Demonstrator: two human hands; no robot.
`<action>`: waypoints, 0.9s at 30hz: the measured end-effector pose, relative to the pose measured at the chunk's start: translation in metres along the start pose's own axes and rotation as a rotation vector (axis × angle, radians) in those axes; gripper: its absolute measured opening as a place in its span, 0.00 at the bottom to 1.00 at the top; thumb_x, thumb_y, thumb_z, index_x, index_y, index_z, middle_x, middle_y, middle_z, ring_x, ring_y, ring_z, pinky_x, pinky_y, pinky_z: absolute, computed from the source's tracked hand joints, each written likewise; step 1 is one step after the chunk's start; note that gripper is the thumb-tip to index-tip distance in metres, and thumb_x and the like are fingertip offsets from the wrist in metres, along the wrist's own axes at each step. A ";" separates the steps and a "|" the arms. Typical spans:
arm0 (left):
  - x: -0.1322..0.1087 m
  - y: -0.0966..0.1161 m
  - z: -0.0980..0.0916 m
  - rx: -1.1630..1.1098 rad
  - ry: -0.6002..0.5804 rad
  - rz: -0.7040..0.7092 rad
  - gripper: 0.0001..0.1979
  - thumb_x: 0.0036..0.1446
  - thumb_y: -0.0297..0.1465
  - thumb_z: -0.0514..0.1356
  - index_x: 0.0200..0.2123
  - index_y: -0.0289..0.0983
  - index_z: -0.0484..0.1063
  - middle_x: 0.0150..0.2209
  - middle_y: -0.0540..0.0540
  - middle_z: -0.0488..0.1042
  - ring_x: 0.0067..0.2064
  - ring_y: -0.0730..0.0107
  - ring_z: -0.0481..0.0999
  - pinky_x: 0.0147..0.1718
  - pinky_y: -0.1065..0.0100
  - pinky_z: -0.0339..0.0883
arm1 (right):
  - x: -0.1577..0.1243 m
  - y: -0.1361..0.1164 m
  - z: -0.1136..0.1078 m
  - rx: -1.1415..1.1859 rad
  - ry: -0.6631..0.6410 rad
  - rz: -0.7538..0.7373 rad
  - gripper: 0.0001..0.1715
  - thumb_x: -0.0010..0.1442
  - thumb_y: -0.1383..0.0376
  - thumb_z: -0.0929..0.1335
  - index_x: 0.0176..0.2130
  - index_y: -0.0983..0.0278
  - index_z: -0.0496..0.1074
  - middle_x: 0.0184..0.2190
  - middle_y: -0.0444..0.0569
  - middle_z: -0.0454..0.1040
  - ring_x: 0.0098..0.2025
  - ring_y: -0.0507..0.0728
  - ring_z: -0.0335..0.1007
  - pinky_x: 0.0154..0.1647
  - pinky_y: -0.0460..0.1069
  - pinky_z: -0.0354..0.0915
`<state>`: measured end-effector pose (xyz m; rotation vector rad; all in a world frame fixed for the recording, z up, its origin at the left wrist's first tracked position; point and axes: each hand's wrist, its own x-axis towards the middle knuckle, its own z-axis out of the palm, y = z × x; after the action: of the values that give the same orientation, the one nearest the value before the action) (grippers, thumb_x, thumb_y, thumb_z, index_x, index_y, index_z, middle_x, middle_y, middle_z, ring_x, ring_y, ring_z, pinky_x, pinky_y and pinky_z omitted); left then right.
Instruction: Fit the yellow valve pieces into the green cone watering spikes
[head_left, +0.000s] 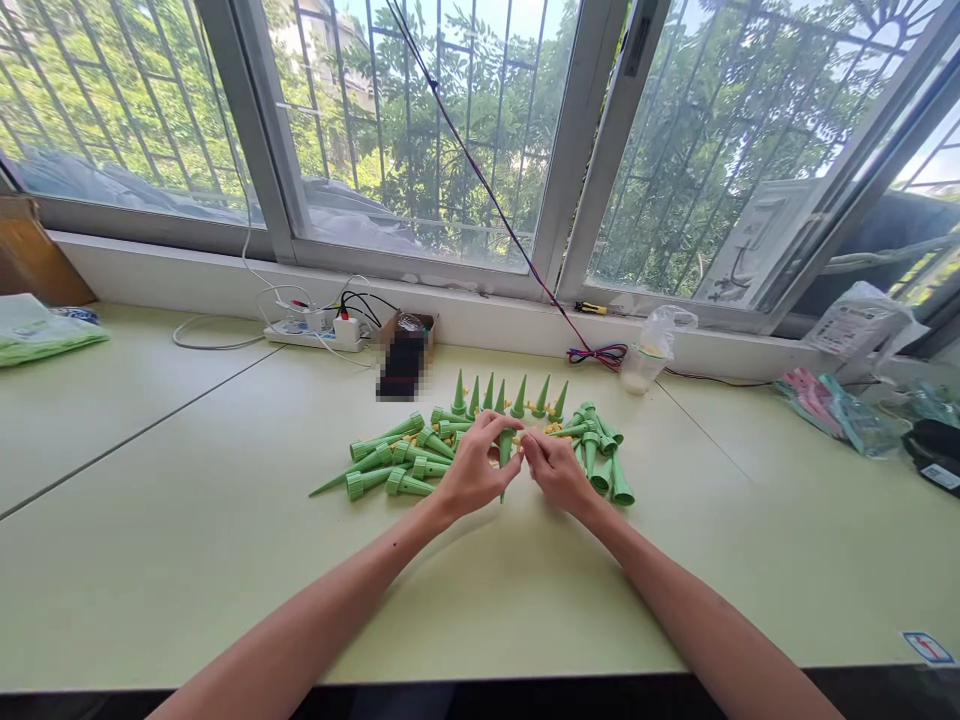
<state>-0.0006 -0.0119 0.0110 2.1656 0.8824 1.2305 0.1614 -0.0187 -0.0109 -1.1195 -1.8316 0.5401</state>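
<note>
My left hand [480,465] is closed round a green plastic watering spike [505,446], its point hanging down toward the table. Close beside it, my right hand [553,468] is closed in a pinch at the spike's side; what lies between those fingertips is too small to make out. Left of my hands lies a loose pile of green spikes [409,484] with ribbed caps. More green spikes [600,460] are heaped to the right, near small yellow pieces [553,428]. Behind my hands, a row of spikes [519,398] stands points up, with yellow pieces at their sides.
A plastic cup with a bag [640,365] stands at the back right by a coiled cable [598,355]. A power strip [315,332] and a small box [409,335] lie at the back left. Plastic packets [840,412] are at the far right, below the windows.
</note>
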 end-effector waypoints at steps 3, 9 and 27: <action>0.000 0.001 0.000 -0.003 0.000 0.004 0.13 0.53 0.27 0.58 0.44 0.39 0.69 0.40 0.46 0.65 0.33 0.74 0.70 0.32 0.71 0.74 | 0.000 0.000 0.000 0.000 0.006 0.002 0.27 0.67 0.49 0.56 0.23 0.62 0.57 0.16 0.40 0.59 0.19 0.50 0.52 0.22 0.46 0.51; -0.001 0.002 -0.001 -0.006 -0.004 -0.004 0.13 0.53 0.27 0.58 0.44 0.39 0.69 0.40 0.46 0.65 0.33 0.74 0.70 0.32 0.71 0.74 | 0.000 0.000 0.000 0.000 0.010 0.015 0.28 0.67 0.49 0.56 0.22 0.62 0.57 0.16 0.41 0.59 0.19 0.50 0.53 0.22 0.46 0.52; 0.001 -0.001 0.000 -0.074 0.018 -0.085 0.12 0.53 0.29 0.60 0.43 0.39 0.70 0.40 0.48 0.66 0.29 0.78 0.65 0.25 0.76 0.67 | 0.001 -0.002 -0.002 0.079 0.060 0.047 0.29 0.69 0.51 0.54 0.21 0.62 0.58 0.16 0.41 0.60 0.18 0.50 0.56 0.23 0.46 0.55</action>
<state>-0.0006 -0.0106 0.0110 2.0404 0.9127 1.2235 0.1620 -0.0192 -0.0084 -1.1158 -1.7217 0.5943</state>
